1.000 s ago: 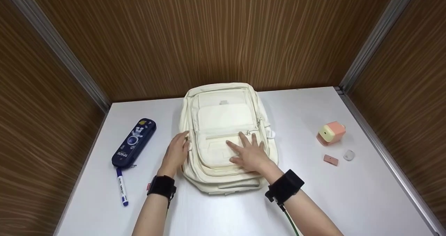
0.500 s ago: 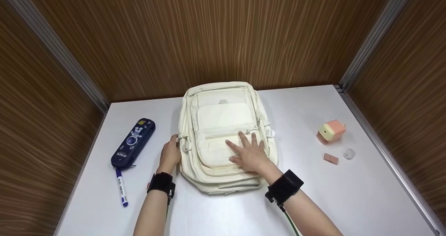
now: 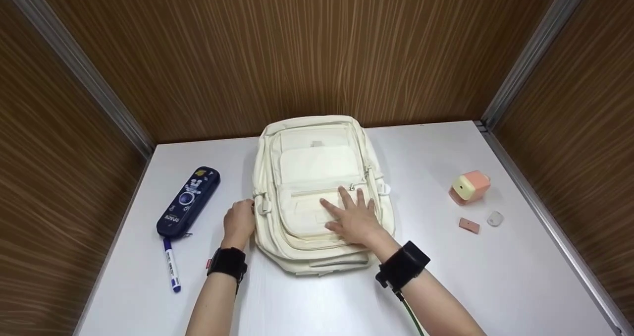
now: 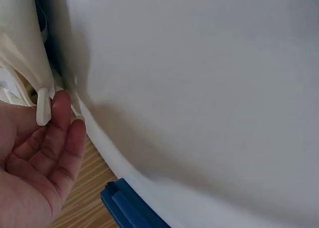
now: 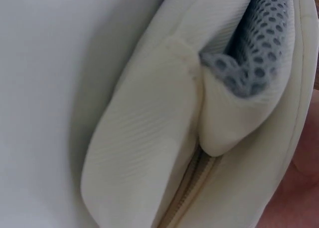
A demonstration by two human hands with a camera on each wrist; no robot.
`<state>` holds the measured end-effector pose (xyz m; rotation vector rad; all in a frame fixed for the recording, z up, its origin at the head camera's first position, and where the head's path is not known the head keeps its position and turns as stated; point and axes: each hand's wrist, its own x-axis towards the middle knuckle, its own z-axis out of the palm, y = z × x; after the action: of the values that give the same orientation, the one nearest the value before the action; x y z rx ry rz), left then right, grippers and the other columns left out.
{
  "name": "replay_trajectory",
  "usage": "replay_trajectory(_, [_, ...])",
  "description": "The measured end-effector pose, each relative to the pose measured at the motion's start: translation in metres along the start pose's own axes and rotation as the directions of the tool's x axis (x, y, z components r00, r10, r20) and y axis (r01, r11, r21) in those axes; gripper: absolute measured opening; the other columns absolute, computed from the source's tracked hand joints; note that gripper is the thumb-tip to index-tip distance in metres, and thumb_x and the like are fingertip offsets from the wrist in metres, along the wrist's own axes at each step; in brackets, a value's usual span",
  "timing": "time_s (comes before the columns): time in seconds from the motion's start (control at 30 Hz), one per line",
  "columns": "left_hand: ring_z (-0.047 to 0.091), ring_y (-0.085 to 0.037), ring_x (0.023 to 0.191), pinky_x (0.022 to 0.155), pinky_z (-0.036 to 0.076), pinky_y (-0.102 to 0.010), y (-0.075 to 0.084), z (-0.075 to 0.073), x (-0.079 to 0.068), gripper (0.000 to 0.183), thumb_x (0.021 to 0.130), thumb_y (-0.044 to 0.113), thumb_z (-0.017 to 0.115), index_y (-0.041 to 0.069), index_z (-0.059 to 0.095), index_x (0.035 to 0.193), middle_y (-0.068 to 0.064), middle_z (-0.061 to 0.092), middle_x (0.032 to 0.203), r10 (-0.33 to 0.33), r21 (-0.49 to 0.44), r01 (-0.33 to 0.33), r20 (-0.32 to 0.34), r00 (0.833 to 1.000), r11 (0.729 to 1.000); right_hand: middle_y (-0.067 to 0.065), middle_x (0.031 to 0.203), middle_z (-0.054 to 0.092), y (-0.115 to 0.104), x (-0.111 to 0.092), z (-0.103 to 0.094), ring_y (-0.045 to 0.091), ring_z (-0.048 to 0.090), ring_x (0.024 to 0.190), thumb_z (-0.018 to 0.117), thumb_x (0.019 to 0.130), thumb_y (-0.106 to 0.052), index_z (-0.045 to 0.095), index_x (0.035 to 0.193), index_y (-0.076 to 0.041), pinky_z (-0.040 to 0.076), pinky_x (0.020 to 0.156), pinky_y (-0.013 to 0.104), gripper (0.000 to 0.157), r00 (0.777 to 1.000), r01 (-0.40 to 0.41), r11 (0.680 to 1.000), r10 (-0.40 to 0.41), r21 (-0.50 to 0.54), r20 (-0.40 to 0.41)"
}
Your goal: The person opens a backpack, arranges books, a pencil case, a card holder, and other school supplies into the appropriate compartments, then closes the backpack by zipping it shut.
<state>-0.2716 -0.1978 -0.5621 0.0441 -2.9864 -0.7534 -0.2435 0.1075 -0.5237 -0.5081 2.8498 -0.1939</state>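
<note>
A cream backpack point(image 3: 319, 165) lies on its back on the white table, front pockets facing up. My right hand point(image 3: 352, 219) rests on its lower front pocket with the fingers spread. At the bag's left side my left hand point(image 3: 239, 222) is bent in against the edge, its fingertips hidden from above. In the left wrist view that hand pinches a cream zipper pull point(image 4: 44, 107), next to a partly open zipper point(image 4: 19, 83). In the right wrist view a side pocket with grey mesh point(image 5: 259, 43) and a second zipper point(image 5: 192, 185) show, with part of the right hand behind.
Left of the bag lie a navy pencil case point(image 3: 188, 202) and a blue-capped marker point(image 3: 171, 266). To the right are a pink and yellow pencil sharpener point(image 3: 469, 187), a small pink block point(image 3: 469, 225) and a small grey piece point(image 3: 495, 218). Wood-grain panels point(image 3: 317, 53) enclose the table.
My left hand has moved off the side buckle, outward and down along the bag's left edge, and its fingers have closed in. The right hand has kept its place on the pocket.
</note>
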Motion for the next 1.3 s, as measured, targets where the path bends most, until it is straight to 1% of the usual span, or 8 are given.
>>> replay_trajectory(0.17, [0.066,-0.043,0.08,0.064,0.05,-0.056,0.002,-0.006,-0.001,0.015,0.092,0.003,0.056,0.004,0.071,0.088,-0.021,0.07,0.091,0.025,0.08,-0.026,0.018,1.0,0.996,0.013,0.163,0.005,-0.002,0.001,-0.001,0.058,0.007,0.139,0.042,0.096,-0.062,0.019,0.154,-0.046,0.015,0.104,0.073,0.063,1.0,-0.011,0.999,0.012,-0.031,0.011])
replay_trajectory(0.4, [0.067,-0.042,0.077,0.061,0.05,-0.055,0.004,-0.014,-0.007,0.017,0.087,0.0,0.059,0.005,0.069,0.074,-0.021,0.07,0.084,0.047,0.108,-0.05,0.036,0.998,0.993,0.014,0.163,0.007,-0.004,0.001,-0.004,0.058,0.014,0.138,0.042,0.097,-0.061,0.02,0.154,-0.045,0.017,0.106,0.07,0.063,1.0,-0.015,0.997,0.016,-0.073,0.013])
replay_trajectory(0.57, [0.066,-0.041,0.072,0.057,0.05,-0.053,0.011,-0.021,-0.014,0.019,0.086,-0.001,0.058,0.004,0.067,0.07,-0.02,0.069,0.08,0.077,0.158,-0.091,0.092,0.993,0.983,0.013,0.163,0.005,-0.007,0.0,-0.004,0.058,0.018,0.137,0.041,0.097,-0.061,0.018,0.154,-0.046,0.017,0.107,0.07,0.063,0.999,-0.031,0.996,0.033,-0.083,0.026])
replay_trajectory(0.7, [0.066,-0.039,0.068,0.054,0.05,-0.051,0.019,-0.027,-0.02,0.019,0.087,-0.002,0.058,0.003,0.065,0.069,-0.02,0.068,0.077,0.106,0.197,-0.133,0.143,0.984,0.971,0.012,0.163,0.005,-0.007,0.0,-0.004,0.058,0.023,0.136,0.039,0.097,-0.062,0.015,0.154,-0.047,0.019,0.107,0.068,0.063,0.998,-0.045,0.993,0.049,-0.108,0.035])
replay_trajectory(0.87, [0.063,-0.031,0.062,0.051,0.049,-0.047,0.025,-0.033,-0.03,0.027,0.081,-0.005,0.062,0.01,0.059,0.059,-0.014,0.067,0.072,0.128,0.181,-0.169,0.216,0.968,0.969,0.013,0.163,0.009,-0.007,0.0,-0.005,0.054,0.035,0.129,0.038,0.097,-0.063,0.016,0.154,-0.048,0.03,0.103,0.063,0.063,0.998,-0.05,0.987,0.055,-0.153,0.022])
replay_trajectory(0.97, [0.056,-0.023,0.056,0.048,0.046,-0.043,0.027,-0.038,-0.036,0.034,0.077,-0.006,0.063,0.014,0.051,0.052,-0.007,0.062,0.064,0.143,0.159,-0.186,0.249,0.958,0.97,0.012,0.163,0.01,-0.007,0.001,-0.006,0.049,0.04,0.125,0.037,0.097,-0.064,0.015,0.153,-0.049,0.037,0.097,0.057,0.062,0.998,-0.053,0.979,0.057,-0.197,0.016])
replay_trajectory(1.13, [0.042,-0.017,0.05,0.045,0.037,-0.035,0.028,-0.045,-0.047,0.042,0.074,-0.008,0.063,0.017,0.042,0.048,0.001,0.049,0.053,0.175,0.115,-0.212,0.268,0.947,0.971,0.011,0.163,0.012,-0.007,0.001,-0.005,0.046,0.042,0.123,0.035,0.097,-0.064,0.015,0.153,-0.049,0.039,0.092,0.053,0.062,0.999,-0.05,0.972,0.052,-0.231,0.004])
replay_trajectory(1.3, [0.042,-0.016,0.05,0.046,0.036,-0.033,0.03,-0.049,-0.058,0.041,0.073,-0.009,0.065,0.017,0.046,0.047,0.003,0.047,0.051,0.189,0.071,-0.218,0.288,0.939,0.973,0.01,0.163,0.013,-0.007,0.001,-0.004,0.047,0.04,0.124,0.036,0.097,-0.064,0.016,0.153,-0.049,0.038,0.094,0.055,0.061,0.999,-0.049,0.975,0.051,-0.218,0.0])
